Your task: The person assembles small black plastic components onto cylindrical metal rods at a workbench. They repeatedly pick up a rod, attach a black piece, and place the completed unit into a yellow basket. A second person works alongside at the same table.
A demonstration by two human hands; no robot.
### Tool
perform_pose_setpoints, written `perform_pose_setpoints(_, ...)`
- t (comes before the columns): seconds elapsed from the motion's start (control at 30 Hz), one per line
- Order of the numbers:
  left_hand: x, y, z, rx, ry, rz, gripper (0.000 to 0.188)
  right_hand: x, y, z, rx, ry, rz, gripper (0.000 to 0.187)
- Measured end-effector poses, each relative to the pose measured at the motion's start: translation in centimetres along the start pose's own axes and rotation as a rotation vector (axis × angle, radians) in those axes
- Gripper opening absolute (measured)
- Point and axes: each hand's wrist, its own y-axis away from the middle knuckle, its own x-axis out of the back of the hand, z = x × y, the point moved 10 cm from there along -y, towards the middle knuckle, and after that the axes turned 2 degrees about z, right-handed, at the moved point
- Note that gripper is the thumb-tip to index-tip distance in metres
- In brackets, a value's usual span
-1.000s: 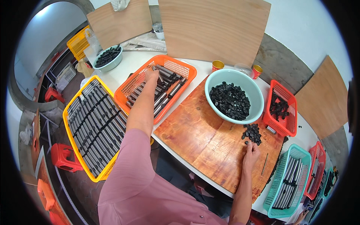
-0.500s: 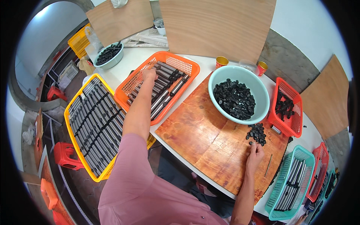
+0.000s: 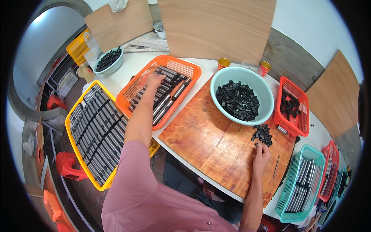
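My left hand (image 3: 155, 80) reaches into the orange basket (image 3: 123, 94), its fingers curled around the end of a metal tube. Several silvery tubes with black fittings (image 3: 178, 91) lie side by side in there. On the brown wooden board (image 3: 205, 143), my right hand (image 3: 262, 155) is closed in a pinch on a small black cap (image 3: 256, 144) showing at its fingertips. Just beyond it lies a loose pile of black caps (image 3: 263, 133). A pale green basin (image 3: 266, 87) filled with such caps (image 3: 236, 101) stands behind the pile.
At the left, a yellow crate (image 3: 73, 133) holds rows of tubes. A red basket (image 3: 303, 120) of black parts and a green basket (image 3: 284, 207) of tubes stand at the right. A thin metal rod (image 3: 276, 167) lies on the board. Two paper cups (image 3: 223, 63) stand behind.
My left hand has shifted slightly over the tubes within the orange basket. My right hand stays by the pile, turned a little. The whole view has tilted slightly.
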Motion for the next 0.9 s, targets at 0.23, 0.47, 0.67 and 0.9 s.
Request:
perform_pose_setpoints(0.23,-1.1,-2.1,-1.1,-0.042,-0.081,-0.157,0.03,0.0,0.3,-1.9,0.023,0.096,0.049,0.025)
perform_pose_setpoints(0.47,-2.0,-4.3,-2.8,0.033,0.075,-0.22,0.025,0.6,0.6,-2.6,0.071,0.183,0.112,0.025)
perform_pose_setpoints(0.67,0.9,-4.3,4.9,-0.266,0.105,0.081,0.029,0.6,0.7,-3.6,0.043,0.25,0.112,0.025)
perform_pose_setpoints(0.9,-2.6,17.7,21.1,-0.598,0.429,-0.143,0.024,2.4,1.5,-3.1,0.073,0.055,0.242,0.016)
